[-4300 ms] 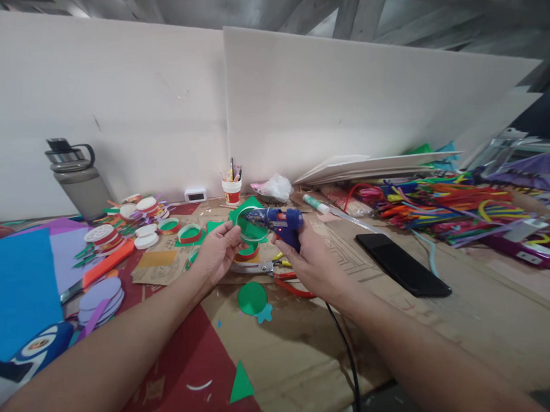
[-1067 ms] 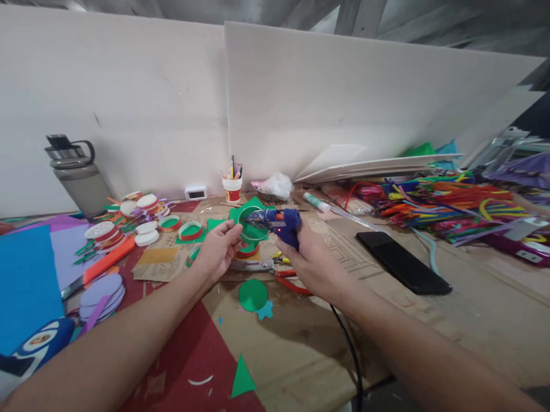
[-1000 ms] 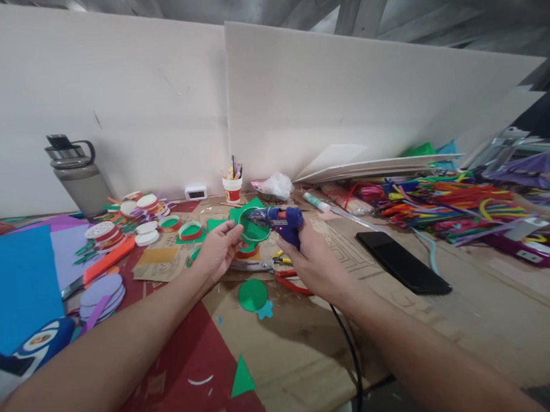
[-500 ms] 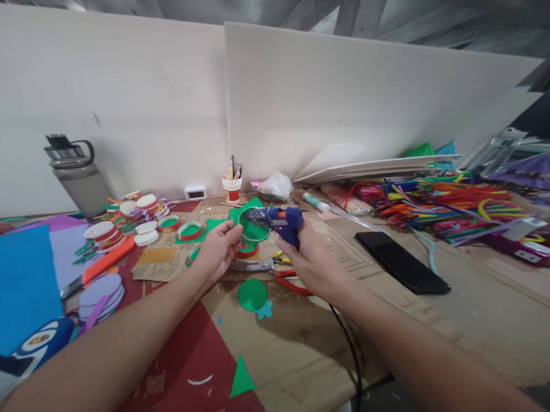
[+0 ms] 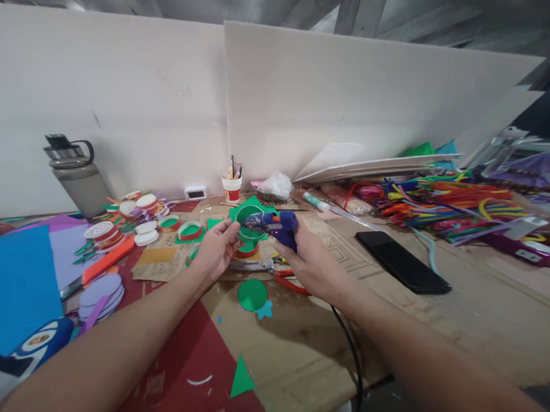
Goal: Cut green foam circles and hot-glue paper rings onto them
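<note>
My left hand [image 5: 218,248] pinches the edge of a thin, pale-rimmed ring [image 5: 253,238], raised over the table with green sheet visible through it. My right hand [image 5: 307,253] is wrapped round the handle of a blue hot glue gun [image 5: 282,227], and a small red light glows on its body. The gun's nozzle points left into the ring; whether it touches the rim I cannot tell. Below both hands lie a green disc [image 5: 252,294], a light blue scalloped piece [image 5: 265,309] and red-handled pliers [image 5: 291,283]. A red-and-green cup ring [image 5: 246,251] sits partly hidden under the held ring.
On the left stand a grey bottle [image 5: 80,184], lilac discs [image 5: 101,297] and an orange cutter [image 5: 108,260]. A pen cup [image 5: 232,189] is at the back. To the right are a black phone [image 5: 401,261] and pipe cleaners [image 5: 443,205]. The gun's cord [image 5: 351,342] hangs over the front edge.
The glue gun and my right hand have shifted slightly left and down. The ring in my left hand has also moved a little left. Both grips stay the same.
</note>
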The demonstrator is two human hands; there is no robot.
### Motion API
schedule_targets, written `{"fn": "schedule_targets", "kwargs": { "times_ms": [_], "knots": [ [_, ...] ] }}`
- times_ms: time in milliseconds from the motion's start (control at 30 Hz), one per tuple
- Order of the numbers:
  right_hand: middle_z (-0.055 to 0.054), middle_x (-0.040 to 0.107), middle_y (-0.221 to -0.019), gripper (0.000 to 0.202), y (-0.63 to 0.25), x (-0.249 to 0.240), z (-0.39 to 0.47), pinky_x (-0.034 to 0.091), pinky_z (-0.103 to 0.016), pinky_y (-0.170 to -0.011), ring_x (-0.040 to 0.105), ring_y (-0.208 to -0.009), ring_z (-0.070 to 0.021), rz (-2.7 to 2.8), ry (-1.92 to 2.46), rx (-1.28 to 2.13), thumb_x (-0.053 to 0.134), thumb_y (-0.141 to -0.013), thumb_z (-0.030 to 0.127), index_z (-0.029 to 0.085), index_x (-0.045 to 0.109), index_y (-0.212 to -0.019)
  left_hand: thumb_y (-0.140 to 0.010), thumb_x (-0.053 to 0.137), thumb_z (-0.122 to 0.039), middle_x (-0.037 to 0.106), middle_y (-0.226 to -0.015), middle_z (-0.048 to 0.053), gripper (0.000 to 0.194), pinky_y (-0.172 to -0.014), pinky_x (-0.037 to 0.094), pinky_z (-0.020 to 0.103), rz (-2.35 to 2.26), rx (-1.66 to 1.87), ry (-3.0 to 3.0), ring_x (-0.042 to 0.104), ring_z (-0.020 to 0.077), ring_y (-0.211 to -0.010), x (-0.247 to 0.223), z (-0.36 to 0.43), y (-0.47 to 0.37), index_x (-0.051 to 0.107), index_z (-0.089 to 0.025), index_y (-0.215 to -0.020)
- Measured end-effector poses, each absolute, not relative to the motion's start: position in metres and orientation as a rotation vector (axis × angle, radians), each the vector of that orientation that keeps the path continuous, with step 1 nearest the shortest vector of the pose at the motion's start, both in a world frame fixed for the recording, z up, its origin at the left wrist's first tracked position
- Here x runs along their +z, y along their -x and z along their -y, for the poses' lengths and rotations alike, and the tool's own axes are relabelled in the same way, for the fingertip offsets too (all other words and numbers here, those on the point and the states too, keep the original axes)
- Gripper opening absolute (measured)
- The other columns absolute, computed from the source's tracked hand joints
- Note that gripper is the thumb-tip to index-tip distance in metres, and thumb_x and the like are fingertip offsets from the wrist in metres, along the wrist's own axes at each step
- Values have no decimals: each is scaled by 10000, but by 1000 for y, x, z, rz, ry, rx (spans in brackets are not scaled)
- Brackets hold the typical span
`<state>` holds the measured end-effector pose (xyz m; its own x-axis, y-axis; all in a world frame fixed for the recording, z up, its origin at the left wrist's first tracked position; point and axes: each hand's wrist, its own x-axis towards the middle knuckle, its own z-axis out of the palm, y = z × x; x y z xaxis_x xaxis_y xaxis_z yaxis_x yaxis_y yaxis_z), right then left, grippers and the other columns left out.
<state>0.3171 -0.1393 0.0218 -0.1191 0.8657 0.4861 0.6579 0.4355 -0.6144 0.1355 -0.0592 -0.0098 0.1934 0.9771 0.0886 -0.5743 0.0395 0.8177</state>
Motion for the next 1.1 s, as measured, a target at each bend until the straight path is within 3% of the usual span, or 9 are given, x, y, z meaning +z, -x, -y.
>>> {"fn": "schedule_targets", "kwargs": {
  "times_ms": [300, 500, 933, 1100],
  "knots": [
    [-134, 608, -1150, 362, -319, 22, 137, 466, -413, -875, 585, -1032, -263, 1759, 1278, 255, 486, -886, 259, 163, 442, -1232, -634, 816, -249, 664, -743, 11, 290, -564, 511, 209, -568, 1251, -908, 608, 97, -602, -16, 58, -133, 620, -134, -813],
    [-130, 597, -1151, 365, -318, 22, 137, 450, -420, -902, 568, -1050, -264, 1746, 1251, 277, 491, -883, 244, 158, 446, -1234, -618, 823, -226, 622, -676, -25, 299, -520, 504, 200, -583, 1284, -853, 572, 80, -546, -14, 57, -134, 595, -138, -791],
    [-110, 637, -1108, 320, -317, 15, 130, 465, -428, -875, 604, -990, -261, 1743, 1196, 357, 530, -876, 315, 195, 506, -1172, -633, 811, -269, 668, -801, 21, 332, -535, 519, 218, -588, 1288, -885, 619, 113, -641, -15, 57, -133, 605, -132, -854],
    [-119, 639, -1121, 312, -317, 17, 132, 473, -408, -858, 606, -993, -256, 1736, 1219, 334, 521, -880, 289, 177, 513, -1170, -633, 811, -266, 624, -691, -22, 306, -513, 513, 215, -598, 1277, -912, 575, 86, -561, -15, 58, -135, 600, -134, -812]
  ]
}}
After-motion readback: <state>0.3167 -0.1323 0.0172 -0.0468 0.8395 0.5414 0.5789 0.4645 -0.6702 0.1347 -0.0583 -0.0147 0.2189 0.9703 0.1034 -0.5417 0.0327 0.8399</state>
